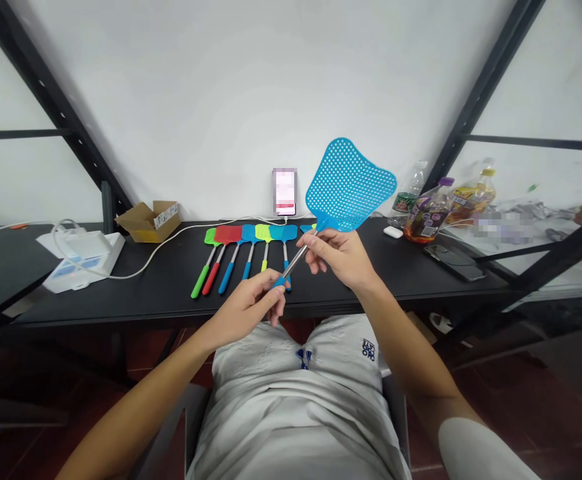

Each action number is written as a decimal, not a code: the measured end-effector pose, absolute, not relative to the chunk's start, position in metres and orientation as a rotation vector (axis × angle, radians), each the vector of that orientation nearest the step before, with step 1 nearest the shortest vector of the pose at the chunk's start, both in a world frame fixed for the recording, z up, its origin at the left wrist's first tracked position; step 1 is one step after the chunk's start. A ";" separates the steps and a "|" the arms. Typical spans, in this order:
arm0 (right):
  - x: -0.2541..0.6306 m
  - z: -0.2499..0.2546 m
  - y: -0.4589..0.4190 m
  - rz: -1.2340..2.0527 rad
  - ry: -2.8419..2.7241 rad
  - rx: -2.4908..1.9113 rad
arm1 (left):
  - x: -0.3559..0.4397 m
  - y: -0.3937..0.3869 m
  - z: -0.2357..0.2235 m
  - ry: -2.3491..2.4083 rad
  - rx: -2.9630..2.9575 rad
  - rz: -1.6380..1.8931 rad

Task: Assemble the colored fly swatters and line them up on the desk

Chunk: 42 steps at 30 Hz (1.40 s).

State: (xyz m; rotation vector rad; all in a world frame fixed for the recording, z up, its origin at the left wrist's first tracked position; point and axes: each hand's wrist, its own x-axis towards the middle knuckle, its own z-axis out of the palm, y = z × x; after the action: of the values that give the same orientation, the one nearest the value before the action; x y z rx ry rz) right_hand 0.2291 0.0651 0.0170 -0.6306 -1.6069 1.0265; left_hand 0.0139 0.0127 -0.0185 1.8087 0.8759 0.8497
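Note:
Between my hands a blue fly swatter (349, 183) is held tilted, its perforated head up and to the right above the table. My left hand (258, 297) is closed around the blue grip at the lower end. Higher up, my right hand (338, 253) pinches the metal shaft just below the head. Behind my left hand several more swatters lie in a row on the black table: a green one (200, 281), a red one (211, 278), blue ones (227, 277) and a yellow-green one (263, 233). Part of another yellow piece (307, 228) is hidden behind my right hand.
A phone (285, 192) leans against the wall with a white cable. At left are an open cardboard box (149, 223) and a white power strip (83, 260). Drink bottles (428, 212), a white earbud case (393, 232) and a dark phone (454, 262) stand or lie at right.

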 end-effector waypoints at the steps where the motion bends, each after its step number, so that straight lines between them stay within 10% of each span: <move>1: 0.229 0.016 0.067 1.033 -1.600 -0.636 | 0.013 0.013 -0.018 0.889 1.820 0.856; 14: 0.217 0.003 0.084 1.320 -1.913 -0.613 | 0.000 0.034 -0.019 1.253 1.948 1.075; 24: 0.303 0.008 0.131 0.258 -2.156 -1.746 | -0.060 0.099 -0.008 2.219 2.186 0.602; 42: 0.297 -0.015 0.155 0.111 -2.238 -2.240 | -0.043 0.138 -0.022 2.314 2.128 0.238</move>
State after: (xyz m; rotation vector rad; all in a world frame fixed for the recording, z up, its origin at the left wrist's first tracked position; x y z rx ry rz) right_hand 0.2975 0.1550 -0.0147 -2.2403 -2.2384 0.1109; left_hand -0.0431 0.1377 -0.0224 2.1284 2.3144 0.2384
